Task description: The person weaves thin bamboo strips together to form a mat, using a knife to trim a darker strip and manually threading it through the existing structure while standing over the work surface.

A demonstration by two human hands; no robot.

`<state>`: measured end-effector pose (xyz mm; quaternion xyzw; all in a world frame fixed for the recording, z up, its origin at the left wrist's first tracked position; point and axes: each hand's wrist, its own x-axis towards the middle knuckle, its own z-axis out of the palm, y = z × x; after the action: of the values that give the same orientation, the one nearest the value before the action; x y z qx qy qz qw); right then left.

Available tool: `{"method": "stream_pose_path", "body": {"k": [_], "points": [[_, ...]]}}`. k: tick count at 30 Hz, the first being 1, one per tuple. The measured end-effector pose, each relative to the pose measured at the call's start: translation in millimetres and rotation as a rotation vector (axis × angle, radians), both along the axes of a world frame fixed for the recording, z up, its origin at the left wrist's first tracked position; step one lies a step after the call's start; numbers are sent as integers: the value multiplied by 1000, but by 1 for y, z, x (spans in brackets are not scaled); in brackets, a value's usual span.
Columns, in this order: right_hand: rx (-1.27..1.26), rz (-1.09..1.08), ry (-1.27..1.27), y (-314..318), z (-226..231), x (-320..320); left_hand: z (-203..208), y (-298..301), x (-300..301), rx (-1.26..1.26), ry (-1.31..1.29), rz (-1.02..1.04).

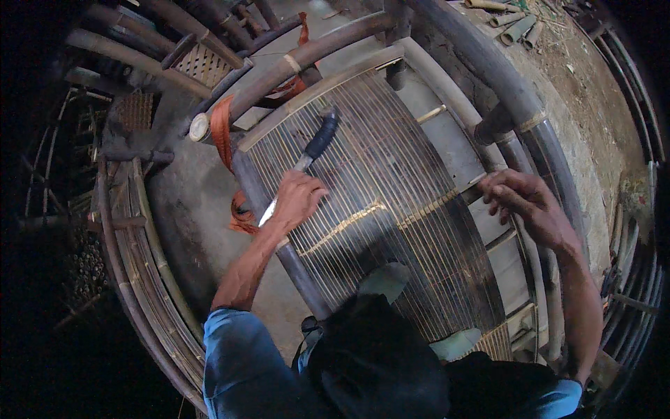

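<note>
A long knife (322, 137) with a black wrapped handle lies across a bamboo slat panel (370, 160). My left hand (296, 199) is closed over its blade, which shows on both sides of the hand, with the handle pointing away from me. At the panel's right edge, my right hand (518, 199) is raised with its fingers curled and pinched. A pale tip shows at those fingertips, too small to name. Pale crosswise bindings (345, 225) run over the slats between my hands.
Thick dark bamboo poles (481, 66) frame the panel on the far and right sides. Orange straps (222, 133) hang at its left corner. Another bamboo frame (132, 244) stands at left. Cut bamboo pieces (518, 29) lie at the far right. My feet (385, 279) are on the slats.
</note>
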<state>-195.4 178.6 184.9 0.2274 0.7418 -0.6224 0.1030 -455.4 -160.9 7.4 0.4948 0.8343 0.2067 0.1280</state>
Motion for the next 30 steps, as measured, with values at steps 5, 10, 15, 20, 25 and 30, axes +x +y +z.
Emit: {"method": "stream_pose_path", "body": {"k": [5, 10, 15, 20, 25, 30], "points": [[-160, 206, 117, -38, -10, -16, 89, 87, 88, 287, -604, -2], [-172, 278, 16, -42, 4, -6, 133, 119, 107, 402, -598, -131], [372, 48, 60, 2, 25, 31, 131, 111, 86, 296, -587, -173], [727, -366, 125, 89, 26, 71, 91, 54, 6, 166, -563, 101], [920, -490, -65, 157, 52, 104, 75, 29, -36, 181, -495, 367], [1470, -130, 181, 79, 28, 62, 78, 97, 65, 217, -413, -93]]}}
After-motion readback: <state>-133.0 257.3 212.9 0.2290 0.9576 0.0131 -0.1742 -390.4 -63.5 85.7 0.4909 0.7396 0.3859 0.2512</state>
